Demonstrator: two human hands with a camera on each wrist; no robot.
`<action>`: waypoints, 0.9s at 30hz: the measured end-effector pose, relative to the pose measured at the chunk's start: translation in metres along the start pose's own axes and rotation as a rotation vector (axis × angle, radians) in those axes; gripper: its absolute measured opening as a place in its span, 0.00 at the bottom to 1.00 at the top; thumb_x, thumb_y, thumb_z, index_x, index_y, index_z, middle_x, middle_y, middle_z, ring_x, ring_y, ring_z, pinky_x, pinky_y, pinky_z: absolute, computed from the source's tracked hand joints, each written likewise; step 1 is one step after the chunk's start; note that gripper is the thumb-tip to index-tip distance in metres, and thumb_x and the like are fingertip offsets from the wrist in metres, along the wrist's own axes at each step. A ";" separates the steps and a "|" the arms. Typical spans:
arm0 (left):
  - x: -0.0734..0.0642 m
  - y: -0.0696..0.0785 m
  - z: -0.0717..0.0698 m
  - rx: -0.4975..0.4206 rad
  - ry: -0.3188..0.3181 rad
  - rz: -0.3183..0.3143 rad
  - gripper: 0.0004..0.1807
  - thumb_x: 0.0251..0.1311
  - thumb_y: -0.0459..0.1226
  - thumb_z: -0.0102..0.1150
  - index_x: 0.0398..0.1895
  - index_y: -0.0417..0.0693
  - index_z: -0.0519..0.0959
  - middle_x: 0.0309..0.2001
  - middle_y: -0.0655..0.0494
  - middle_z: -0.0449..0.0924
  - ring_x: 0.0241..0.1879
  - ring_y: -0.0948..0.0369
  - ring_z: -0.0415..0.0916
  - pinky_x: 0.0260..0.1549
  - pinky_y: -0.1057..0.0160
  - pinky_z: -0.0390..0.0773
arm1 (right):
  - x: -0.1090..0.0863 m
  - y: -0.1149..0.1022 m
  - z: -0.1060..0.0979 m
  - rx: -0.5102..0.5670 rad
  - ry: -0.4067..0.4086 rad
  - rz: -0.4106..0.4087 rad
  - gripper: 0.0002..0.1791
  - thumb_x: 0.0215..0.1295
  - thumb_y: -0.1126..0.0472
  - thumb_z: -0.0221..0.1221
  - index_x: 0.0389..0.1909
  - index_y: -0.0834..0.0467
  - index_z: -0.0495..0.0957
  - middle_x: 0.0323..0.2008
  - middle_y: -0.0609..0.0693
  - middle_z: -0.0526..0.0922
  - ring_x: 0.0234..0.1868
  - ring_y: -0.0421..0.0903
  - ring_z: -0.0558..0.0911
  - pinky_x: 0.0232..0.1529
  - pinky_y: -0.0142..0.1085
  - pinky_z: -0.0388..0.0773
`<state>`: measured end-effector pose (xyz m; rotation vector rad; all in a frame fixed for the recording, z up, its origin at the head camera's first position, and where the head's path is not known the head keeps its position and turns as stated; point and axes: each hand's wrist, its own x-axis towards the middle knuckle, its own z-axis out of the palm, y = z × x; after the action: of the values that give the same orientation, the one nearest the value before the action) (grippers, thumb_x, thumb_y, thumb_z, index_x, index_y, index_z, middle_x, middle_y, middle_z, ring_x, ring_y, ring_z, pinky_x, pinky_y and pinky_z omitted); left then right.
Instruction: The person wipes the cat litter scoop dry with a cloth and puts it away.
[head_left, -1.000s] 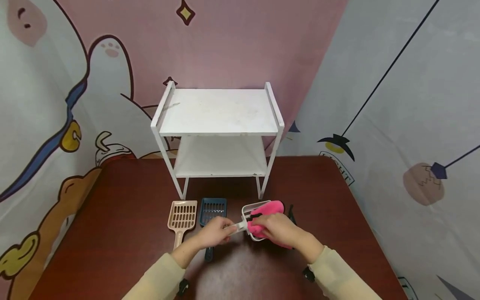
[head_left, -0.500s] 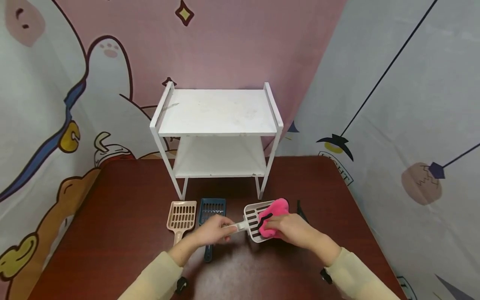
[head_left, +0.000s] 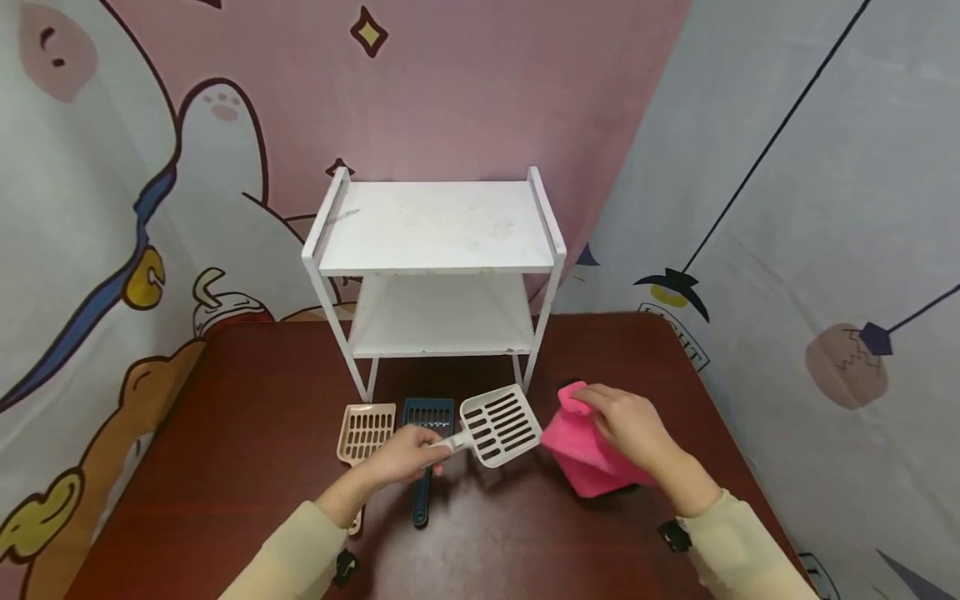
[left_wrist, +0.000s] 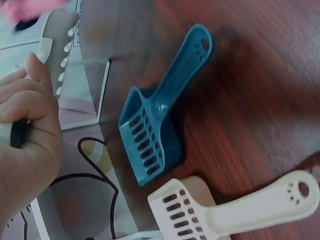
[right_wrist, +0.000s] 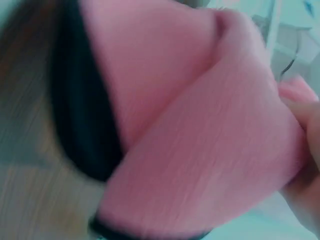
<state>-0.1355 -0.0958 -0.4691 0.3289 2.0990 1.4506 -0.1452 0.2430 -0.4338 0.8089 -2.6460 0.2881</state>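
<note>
My left hand (head_left: 408, 454) grips the handle of a white litter scoop (head_left: 491, 427) with a slotted head, raised above the table and tilted. In my right hand (head_left: 628, 423) is a bunched pink cloth (head_left: 588, 460) with dark edging, held just right of the scoop's head; up close it fills the right wrist view as a pink fold (right_wrist: 200, 145). Below the left hand a blue litter scoop (head_left: 422, 500) lies on the table, partly covered by that hand. Left of it lies a beige litter scoop (head_left: 364, 432), its handle partly behind the left forearm.
A white two-tier shelf (head_left: 442, 225) stands at the back of the dark red-brown table (head_left: 255, 433), just behind the scoops. Printed cloth hangings (head_left: 465, 92) surround the table at the back and sides.
The pink cloth, previously on the white scoop's head, has come off to the right with my right hand. My left hand has shifted slightly left, turning the scoop's slotted head upward into view.
</note>
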 end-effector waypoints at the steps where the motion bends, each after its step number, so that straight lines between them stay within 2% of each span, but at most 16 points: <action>1: 0.000 0.000 0.001 -0.008 -0.010 -0.004 0.14 0.64 0.41 0.54 0.33 0.36 0.78 0.18 0.59 0.74 0.09 0.69 0.52 0.09 0.72 0.54 | 0.005 -0.006 0.001 0.007 0.046 0.003 0.19 0.47 0.72 0.65 0.44 0.58 0.82 0.40 0.54 0.84 0.40 0.50 0.84 0.34 0.42 0.81; 4: 0.002 0.001 0.006 -0.019 -0.031 -0.006 0.14 0.64 0.41 0.54 0.33 0.36 0.78 0.18 0.59 0.75 0.09 0.69 0.52 0.09 0.72 0.54 | 0.017 -0.026 0.011 0.011 0.138 0.017 0.20 0.47 0.71 0.65 0.45 0.58 0.82 0.41 0.55 0.84 0.40 0.51 0.84 0.33 0.43 0.81; 8: 0.005 0.007 0.014 0.014 -0.044 0.019 0.13 0.63 0.40 0.55 0.32 0.37 0.79 0.17 0.57 0.76 0.08 0.69 0.52 0.08 0.72 0.54 | 0.024 -0.047 0.035 -0.025 0.197 0.011 0.17 0.50 0.70 0.63 0.43 0.56 0.82 0.39 0.52 0.85 0.37 0.48 0.84 0.32 0.40 0.81; 11: 0.004 0.013 0.017 0.026 -0.050 0.039 0.12 0.63 0.39 0.55 0.33 0.37 0.80 0.18 0.49 0.77 0.08 0.69 0.53 0.08 0.72 0.55 | 0.022 -0.056 0.054 -0.093 0.169 -0.066 0.16 0.53 0.70 0.60 0.45 0.56 0.81 0.41 0.51 0.85 0.40 0.46 0.84 0.39 0.39 0.81; 15: 0.002 0.016 0.017 0.037 -0.047 0.061 0.12 0.63 0.39 0.55 0.34 0.37 0.81 0.18 0.48 0.76 0.08 0.69 0.54 0.10 0.72 0.56 | 0.014 -0.056 0.067 -0.154 0.109 -0.136 0.20 0.52 0.72 0.61 0.48 0.56 0.80 0.46 0.51 0.83 0.47 0.46 0.82 0.49 0.39 0.78; 23: -0.001 0.013 0.014 0.058 -0.025 0.105 0.11 0.62 0.37 0.55 0.35 0.36 0.81 0.17 0.53 0.75 0.09 0.69 0.56 0.10 0.72 0.56 | 0.006 -0.048 0.062 -0.172 0.072 -0.166 0.17 0.49 0.68 0.60 0.42 0.53 0.82 0.40 0.48 0.83 0.38 0.46 0.79 0.39 0.36 0.78; 27: -0.001 0.012 0.012 0.052 -0.025 0.105 0.11 0.62 0.38 0.56 0.36 0.36 0.81 0.18 0.50 0.76 0.09 0.69 0.56 0.10 0.72 0.56 | 0.002 -0.040 0.056 -0.169 0.058 -0.192 0.15 0.51 0.65 0.62 0.42 0.54 0.82 0.42 0.49 0.83 0.38 0.47 0.79 0.39 0.37 0.79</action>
<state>-0.1292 -0.0817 -0.4609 0.4811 2.1308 1.4447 -0.1392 0.1932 -0.4810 0.9733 -2.4760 0.0366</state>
